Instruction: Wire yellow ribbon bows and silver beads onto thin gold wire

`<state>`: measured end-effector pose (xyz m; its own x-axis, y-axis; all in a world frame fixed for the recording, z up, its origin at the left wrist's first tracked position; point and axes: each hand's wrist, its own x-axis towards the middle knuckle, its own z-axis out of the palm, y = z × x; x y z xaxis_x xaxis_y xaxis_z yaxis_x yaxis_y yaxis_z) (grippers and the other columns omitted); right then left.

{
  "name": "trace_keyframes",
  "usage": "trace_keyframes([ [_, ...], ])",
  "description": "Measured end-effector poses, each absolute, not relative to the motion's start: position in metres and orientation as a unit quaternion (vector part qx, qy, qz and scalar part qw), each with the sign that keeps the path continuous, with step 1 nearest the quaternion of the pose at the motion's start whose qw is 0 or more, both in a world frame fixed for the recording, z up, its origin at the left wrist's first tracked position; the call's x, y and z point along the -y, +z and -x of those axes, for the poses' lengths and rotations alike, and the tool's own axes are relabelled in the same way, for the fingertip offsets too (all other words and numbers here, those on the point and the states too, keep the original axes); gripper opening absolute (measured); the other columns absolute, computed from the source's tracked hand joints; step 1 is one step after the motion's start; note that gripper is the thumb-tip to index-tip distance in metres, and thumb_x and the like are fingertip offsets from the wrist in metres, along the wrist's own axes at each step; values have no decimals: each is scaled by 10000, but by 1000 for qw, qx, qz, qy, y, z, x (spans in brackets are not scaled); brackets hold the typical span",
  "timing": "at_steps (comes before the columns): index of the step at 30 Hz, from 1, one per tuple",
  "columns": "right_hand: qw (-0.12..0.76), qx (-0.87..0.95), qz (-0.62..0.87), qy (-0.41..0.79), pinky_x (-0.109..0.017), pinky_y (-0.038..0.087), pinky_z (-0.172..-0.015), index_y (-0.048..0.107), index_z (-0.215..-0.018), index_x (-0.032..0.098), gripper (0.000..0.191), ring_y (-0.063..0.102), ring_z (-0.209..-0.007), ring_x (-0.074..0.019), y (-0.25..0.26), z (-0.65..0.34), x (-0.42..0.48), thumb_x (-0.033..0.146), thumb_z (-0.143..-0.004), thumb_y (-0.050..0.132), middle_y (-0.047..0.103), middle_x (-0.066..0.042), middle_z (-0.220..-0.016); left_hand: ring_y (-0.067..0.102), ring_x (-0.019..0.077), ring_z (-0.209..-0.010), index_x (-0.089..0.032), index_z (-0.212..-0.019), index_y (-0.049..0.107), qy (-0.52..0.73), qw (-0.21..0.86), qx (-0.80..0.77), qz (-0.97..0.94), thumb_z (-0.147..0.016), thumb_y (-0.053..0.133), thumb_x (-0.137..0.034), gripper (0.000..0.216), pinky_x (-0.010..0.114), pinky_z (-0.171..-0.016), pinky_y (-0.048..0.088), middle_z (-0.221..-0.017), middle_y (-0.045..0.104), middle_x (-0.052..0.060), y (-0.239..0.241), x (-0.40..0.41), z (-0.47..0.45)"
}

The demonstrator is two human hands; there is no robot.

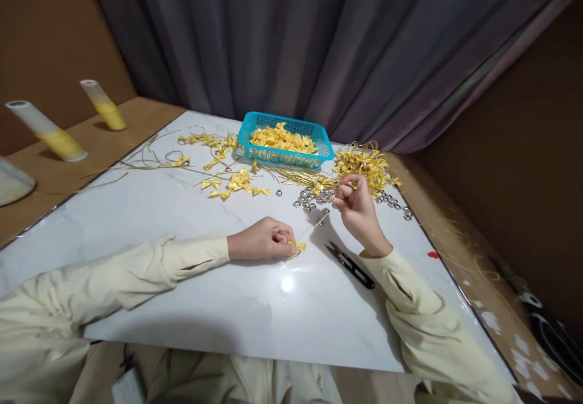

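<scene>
My left hand (266, 238) is closed on a small yellow ribbon bow (299, 247), pinched between thumb and fingers just above the white tabletop. A thin golden cord (321, 220) runs from near the bow up to the right, where my right hand (359, 212) grips its far end in closed fingers. The cord looks stretched straight between both hands. Below my right wrist lie black thread snips (350, 265), apart from both hands. Small silver rings or beads (319, 197) are scattered just behind my right hand.
A blue plastic basket (286, 160) full of yellow bows stands at the back. Finished-looking bow pieces (362, 164) are heaped right of it; loose bows (240, 180) and golden cords (298, 176) lie in front. Yellow thread cones (59, 140) stand far left, black-handled scissors (553, 337) far right.
</scene>
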<state>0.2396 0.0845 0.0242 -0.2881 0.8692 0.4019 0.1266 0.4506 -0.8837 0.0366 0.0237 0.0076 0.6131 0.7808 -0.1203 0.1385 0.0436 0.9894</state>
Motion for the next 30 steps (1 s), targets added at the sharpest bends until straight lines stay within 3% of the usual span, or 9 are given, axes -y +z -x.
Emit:
trace_keyframes([
  [6, 465, 718, 359, 372, -212, 252, -517, 320, -865, 246, 294, 256, -539, -102, 16, -242, -87, 48, -697, 456, 188, 61, -619, 247, 35, -408, -116, -601, 530, 231, 661, -355, -620, -675, 612, -243, 169, 186, -414, 169, -418, 323, -90, 9, -24, -35],
  [10, 365, 796, 381, 298, -263, 331, -597, 416, -917, 227, 157, 407, -595, -128, 18, -252, -90, 148, -805, 492, 418, 44, -612, 264, 32, -377, -118, -621, 532, 225, 681, -348, -603, -688, 622, -242, 167, 180, -392, 171, -399, 354, -87, 8, -25, -34],
  [13, 228, 877, 379, 189, -390, 344, -784, 561, -893, 211, 76, 499, -872, -218, 26, -255, -85, 198, -840, 508, 624, -58, -874, 275, 32, -370, -115, -621, 539, 223, 683, -347, -602, -692, 627, -246, 174, 177, -386, 176, -395, 377, -80, 7, -26, -34],
  [16, 166, 912, 307, 217, -459, 318, -911, 582, -1026, 220, 242, 465, -1097, -251, 38, -250, -71, 122, -824, 490, 598, -87, -1132, 285, 33, -369, -113, -622, 543, 226, 688, -344, -598, -692, 633, -251, 179, 176, -386, 186, -404, 401, -73, 6, -28, -34],
  [19, 87, 895, 227, 374, -361, 429, -860, 466, -1224, 222, 458, 573, -1002, -192, 47, -239, -54, 80, -790, 496, 610, -84, -1124, 302, 33, -371, -112, -619, 546, 227, 689, -339, -599, -693, 631, -240, 171, 178, -392, 205, -413, 415, -71, 7, -28, -33],
  [22, 69, 879, 233, 410, -313, 473, -771, 417, -1266, 209, 538, 625, -876, -171, 48, -233, -46, 54, -758, 504, 651, -74, -1023, 304, 35, -366, -112, -620, 551, 215, 685, -339, -608, -701, 624, -235, 165, 182, -395, 211, -399, 408, -75, 10, -28, -34],
  [26, 72, 886, 255, 379, -260, 464, -635, 522, -1171, 187, 426, 621, -682, -145, 44, -232, -47, 76, -760, 500, 693, -58, -878, 297, 36, -370, -112, -629, 553, 207, 685, -340, -610, -703, 628, -258, 180, 183, -397, 199, -396, 402, -75, 10, -28, -33],
  [30, 70, 905, 258, 330, -224, 405, -557, 653, -930, 159, 264, 575, -556, -120, 42, -236, -51, 75, -787, 448, 692, -48, -720, 288, 34, -372, -116, -633, 546, 209, 683, -343, -609, -703, 632, -280, 198, 179, -402, 189, -393, 390, -80, 8, -29, -33],
])
